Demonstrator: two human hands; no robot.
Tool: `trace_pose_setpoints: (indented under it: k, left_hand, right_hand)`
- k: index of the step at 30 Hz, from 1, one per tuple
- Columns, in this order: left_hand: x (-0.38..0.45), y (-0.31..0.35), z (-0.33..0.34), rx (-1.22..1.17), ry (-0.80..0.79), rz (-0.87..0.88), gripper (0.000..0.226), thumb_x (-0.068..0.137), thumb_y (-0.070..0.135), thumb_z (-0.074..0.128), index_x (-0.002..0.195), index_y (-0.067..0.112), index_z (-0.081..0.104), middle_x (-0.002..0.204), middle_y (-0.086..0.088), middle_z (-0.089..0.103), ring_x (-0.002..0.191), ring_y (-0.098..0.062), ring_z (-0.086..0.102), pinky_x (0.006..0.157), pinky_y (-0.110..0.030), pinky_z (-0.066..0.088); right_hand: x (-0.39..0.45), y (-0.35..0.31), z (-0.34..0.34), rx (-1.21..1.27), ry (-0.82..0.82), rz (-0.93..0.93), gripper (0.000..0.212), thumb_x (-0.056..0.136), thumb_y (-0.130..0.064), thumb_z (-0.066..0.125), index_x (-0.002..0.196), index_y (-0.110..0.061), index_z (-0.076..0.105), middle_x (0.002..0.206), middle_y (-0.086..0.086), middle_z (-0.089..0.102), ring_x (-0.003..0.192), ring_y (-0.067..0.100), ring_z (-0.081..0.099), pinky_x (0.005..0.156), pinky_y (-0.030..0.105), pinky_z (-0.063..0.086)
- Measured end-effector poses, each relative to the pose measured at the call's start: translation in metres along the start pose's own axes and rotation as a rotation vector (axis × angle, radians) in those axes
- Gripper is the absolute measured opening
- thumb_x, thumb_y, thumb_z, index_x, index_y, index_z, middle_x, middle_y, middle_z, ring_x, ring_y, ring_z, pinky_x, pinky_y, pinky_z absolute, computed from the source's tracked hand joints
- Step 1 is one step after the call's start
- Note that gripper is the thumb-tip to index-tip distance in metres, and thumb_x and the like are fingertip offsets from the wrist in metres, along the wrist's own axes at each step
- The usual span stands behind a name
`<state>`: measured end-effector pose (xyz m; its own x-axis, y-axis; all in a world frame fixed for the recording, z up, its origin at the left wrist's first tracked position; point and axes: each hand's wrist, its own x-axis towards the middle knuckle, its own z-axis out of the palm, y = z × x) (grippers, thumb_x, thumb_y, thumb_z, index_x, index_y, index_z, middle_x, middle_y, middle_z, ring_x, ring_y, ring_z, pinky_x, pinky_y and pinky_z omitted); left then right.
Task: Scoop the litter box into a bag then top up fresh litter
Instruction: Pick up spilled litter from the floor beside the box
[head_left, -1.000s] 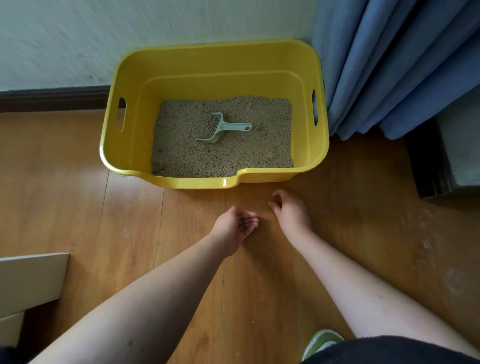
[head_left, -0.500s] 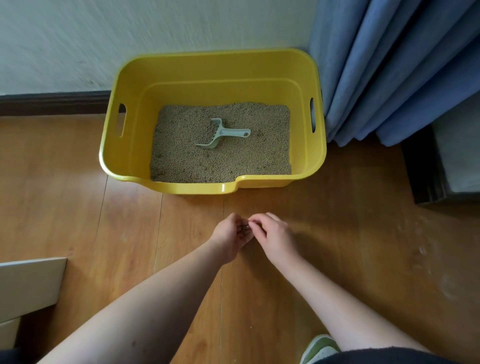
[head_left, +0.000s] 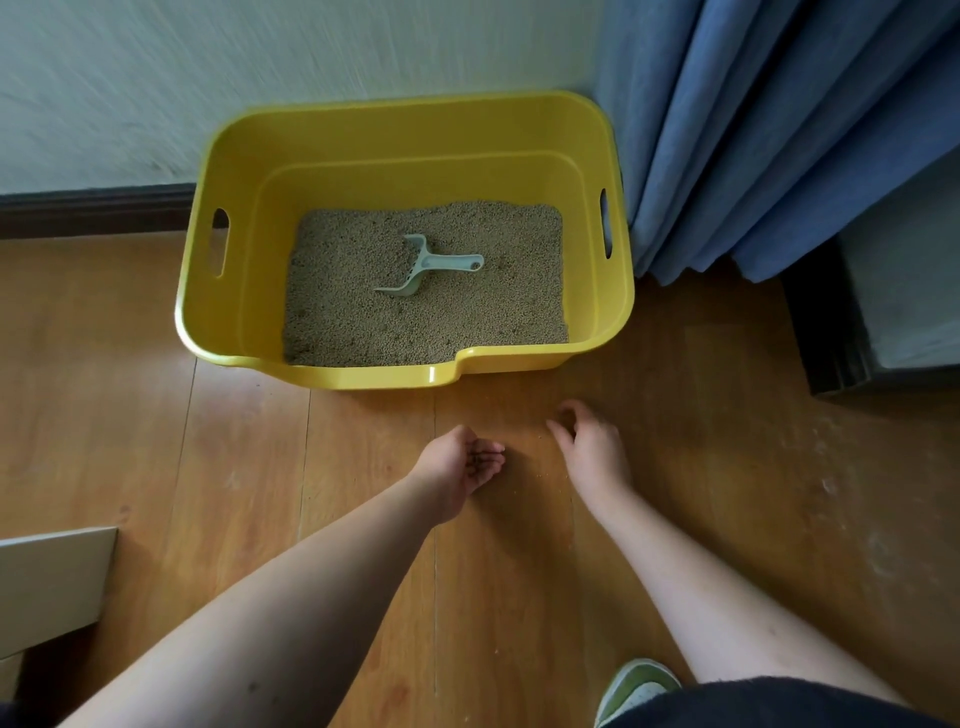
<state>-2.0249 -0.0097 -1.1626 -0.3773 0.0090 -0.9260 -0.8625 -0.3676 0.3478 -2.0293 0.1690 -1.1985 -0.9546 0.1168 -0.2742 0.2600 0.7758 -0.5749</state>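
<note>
Wood-plank floor (head_left: 156, 415), pale wall (head_left: 156, 78) with dark skirting board behind, blue curtain (head_left: 779, 130) hanging at the right corner. Yellow litter box (head_left: 239, 156) sits on the floor against the wall, its right end just beside the curtain folds; slot handles cut in both short sides, a lowered lip on the near rim. Tan litter (head_left: 363, 322) covers the bottom in a shallow bed. Pale grey-green scoop (head_left: 426, 270) lies on the litter near the middle, handle pointing right, mouth to the near left. Both hands low over the floor, near the front of the box and apart from it. Left hand (head_left: 462, 467) turned palm up and cupped, fingers loosely curled around a few dark grains in the hollow of the palm. Right hand (head_left: 592, 452) palm down, fingers bent with tips at or just above the planks; contact not clear, and whether it pinches anything cannot be told. A few tiny specks of litter scattered on the floor between the hands. White board edge (head_left: 52, 582) at lower left; dark box-like furniture (head_left: 883, 312) at far right; green-and-white shoe (head_left: 634, 686) at the bottom edge.
</note>
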Motion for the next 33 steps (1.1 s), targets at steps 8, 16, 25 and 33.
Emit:
trace_pose_setpoints:
  k: [8,16,25,33]
  left_hand:
    - [-0.001,0.000,0.001,-0.011,0.016,-0.001,0.037,0.097,0.012,0.035,0.090,-0.007,0.065,0.081,-0.018,0.065,0.076,-0.024,0.061,0.073,-0.029,0.054]
    - [-0.001,0.001,0.007,-0.078,-0.023,0.003,0.033,0.099,0.014,0.035,0.093,-0.006,0.061,0.084,-0.020,0.064,0.080,-0.027,0.061,0.072,-0.032,0.054]
    - [0.001,0.003,-0.008,0.010,-0.039,-0.085,0.039,0.098,0.015,0.035,0.087,-0.005,0.065,0.078,-0.018,0.064,0.071,-0.023,0.059,0.065,-0.026,0.050]
    - [-0.001,0.001,-0.006,-0.021,-0.041,-0.068,0.038,0.099,0.015,0.035,0.091,-0.007,0.065,0.079,-0.019,0.066,0.078,-0.025,0.063,0.073,-0.029,0.055]
  right_hand:
    - [0.010,-0.005,0.001,-0.053,0.018,-0.014,0.014,0.090,-0.018,0.063,0.095,-0.006,0.069,0.095,0.014,0.068,0.087,0.033,0.063,0.070,0.035,0.046]
    - [-0.041,-0.044,-0.004,0.107,-0.099,-0.238,0.017,0.094,-0.025,0.058,0.101,-0.015,0.069,0.099,0.000,0.067,0.088,0.017,0.061,0.074,0.030,0.052]
    - [-0.033,0.001,-0.003,0.031,0.025,0.015,0.028,0.094,-0.032,0.057,0.116,-0.017,0.066,0.111,0.003,0.067,0.099,0.021,0.064,0.079,0.026,0.050]
    - [-0.028,-0.007,0.009,-0.038,0.002,-0.034,0.023,0.093,-0.031,0.060,0.110,-0.017,0.066,0.108,0.001,0.066,0.097,0.019,0.061,0.075,0.025,0.049]
